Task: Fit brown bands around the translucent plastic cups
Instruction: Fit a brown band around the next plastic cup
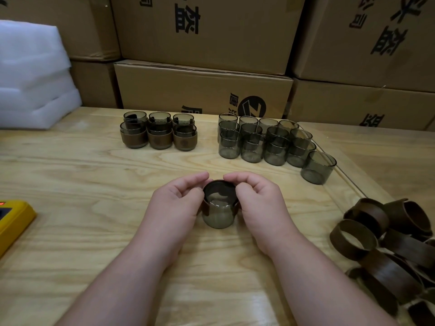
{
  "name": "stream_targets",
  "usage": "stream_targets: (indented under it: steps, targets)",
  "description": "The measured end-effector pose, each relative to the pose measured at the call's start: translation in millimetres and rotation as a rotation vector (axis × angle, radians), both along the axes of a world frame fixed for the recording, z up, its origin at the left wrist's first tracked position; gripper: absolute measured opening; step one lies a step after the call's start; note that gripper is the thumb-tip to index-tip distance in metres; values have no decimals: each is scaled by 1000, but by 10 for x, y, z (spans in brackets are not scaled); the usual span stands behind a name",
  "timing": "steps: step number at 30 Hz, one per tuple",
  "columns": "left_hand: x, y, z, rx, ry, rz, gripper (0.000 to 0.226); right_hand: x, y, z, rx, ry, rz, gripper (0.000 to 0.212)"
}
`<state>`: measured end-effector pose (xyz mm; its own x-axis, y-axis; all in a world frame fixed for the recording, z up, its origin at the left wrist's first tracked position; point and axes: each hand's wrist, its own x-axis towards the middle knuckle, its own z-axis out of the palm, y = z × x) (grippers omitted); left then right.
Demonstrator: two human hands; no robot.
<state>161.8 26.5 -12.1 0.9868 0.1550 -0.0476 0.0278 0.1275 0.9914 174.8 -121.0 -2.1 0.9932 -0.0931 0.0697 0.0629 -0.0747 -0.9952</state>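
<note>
Head camera view: left hand (181,196) and right hand (256,196) pinch a brown band (207,209) around a smoky translucent cup (219,208) between them at mid-table (94,180), axis upright. Band sits near the rim; likely slides downward next. Bare cups (266,142) wait toward the far edge, limp bands (386,243) at the right edge.
</note>
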Motion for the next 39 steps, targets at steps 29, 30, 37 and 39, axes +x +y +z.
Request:
stream_targets:
  steps: [29,30,37,39]
  targets:
    - [-25,-30,17,168,-7,-3,45,16,-51,6,-30,26,114,53]
    - [-24,-29,17,164,-6,1,45,17,-53,5,-25,29,113,53]
    - [-120,-17,23,316,-112,297,27,-17,-31,-114,-244,-79,-208,26]
    - [-160,14,74,517,-94,293,19,-29,-69,-113,-484,-158,-217,26]
